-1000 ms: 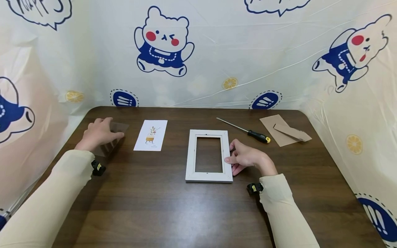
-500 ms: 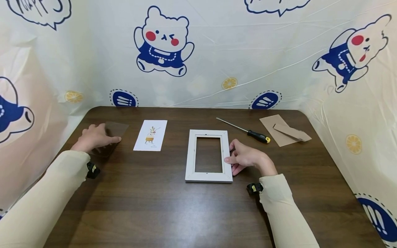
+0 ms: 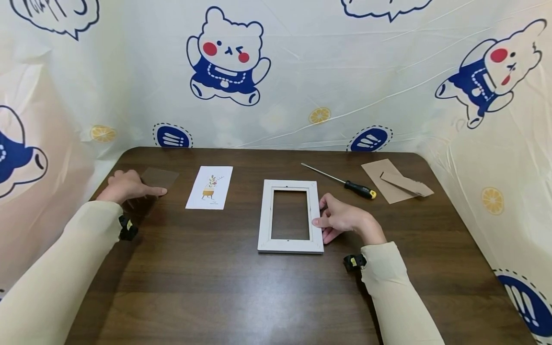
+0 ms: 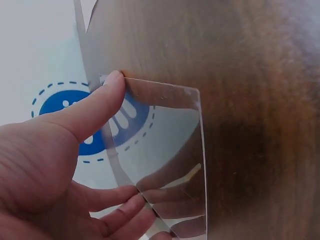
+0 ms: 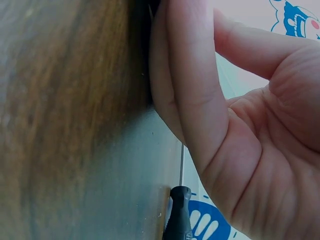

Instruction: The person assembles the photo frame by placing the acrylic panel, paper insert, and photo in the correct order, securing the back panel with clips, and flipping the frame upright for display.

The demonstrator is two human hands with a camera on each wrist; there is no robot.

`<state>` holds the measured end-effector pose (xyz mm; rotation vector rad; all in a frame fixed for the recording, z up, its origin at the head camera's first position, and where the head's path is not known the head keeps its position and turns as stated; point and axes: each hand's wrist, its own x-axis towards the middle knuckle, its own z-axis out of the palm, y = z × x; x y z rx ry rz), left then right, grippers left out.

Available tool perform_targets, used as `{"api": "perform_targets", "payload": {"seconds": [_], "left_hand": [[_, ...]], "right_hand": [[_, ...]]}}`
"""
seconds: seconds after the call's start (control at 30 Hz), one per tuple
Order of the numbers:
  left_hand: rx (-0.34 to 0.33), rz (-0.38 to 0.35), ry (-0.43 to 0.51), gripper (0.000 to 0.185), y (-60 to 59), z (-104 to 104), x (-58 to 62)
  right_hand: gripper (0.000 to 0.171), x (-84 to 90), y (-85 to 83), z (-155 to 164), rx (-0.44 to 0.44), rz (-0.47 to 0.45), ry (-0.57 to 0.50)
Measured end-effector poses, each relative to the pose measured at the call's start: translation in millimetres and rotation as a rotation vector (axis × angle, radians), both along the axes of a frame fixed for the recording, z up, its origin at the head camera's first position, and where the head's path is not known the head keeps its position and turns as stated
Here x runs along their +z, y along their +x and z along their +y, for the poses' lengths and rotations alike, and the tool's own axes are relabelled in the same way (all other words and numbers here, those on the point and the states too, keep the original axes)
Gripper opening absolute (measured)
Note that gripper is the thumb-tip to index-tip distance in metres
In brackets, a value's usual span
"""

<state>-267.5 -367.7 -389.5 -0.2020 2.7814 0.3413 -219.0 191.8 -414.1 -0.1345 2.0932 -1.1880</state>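
Observation:
At the table's left side my left hand (image 3: 127, 187) spans a thin clear pane (image 3: 161, 177). In the left wrist view the thumb touches one corner of the pane (image 4: 170, 132), and the bent fingertips meet its opposite edge. My right hand (image 3: 347, 219) holds the right side of a white picture frame (image 3: 290, 246) lying flat, thumb on top and the other fingers at the outer edge. Table shows through the frame's opening. The right wrist view has the right hand (image 5: 215, 110) up close, and the frame itself cannot be made out there.
Between pane and frame lies a white card (image 3: 209, 188) printed with a plant. Behind the right hand is a black-handled screwdriver (image 3: 358, 189). Brown backing board (image 3: 385, 177) with a folded flap lies at the right. A printed curtain (image 3: 293, 72) hangs along the table's far edge.
My left hand has lowered and shifted slightly left over the pane, its fingers settling on the edges. My right hand and the picture frame stay where they were.

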Motion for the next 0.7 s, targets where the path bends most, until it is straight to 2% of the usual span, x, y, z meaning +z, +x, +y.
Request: {"api": "perform_targets", "payload": {"seconds": [0.3,0.5,0.7], "left_hand": [[0.067,0.001,0.02,0.108,-10.1,-15,-2.3],[0.105,-0.098,0.174,0.117,-18.3,-26,-2.8],[0.148,-0.18,0.227,0.124,-25.5,-29,-2.7]], "right_hand": [[0.047,0.3,-0.5,1,-0.016,-0.008,-0.021],[0.046,0.4,-0.6,1,-0.02,-0.01,-0.03],[0.048,0.2,-0.9,1,-0.021,-0.016,-0.027]]}}
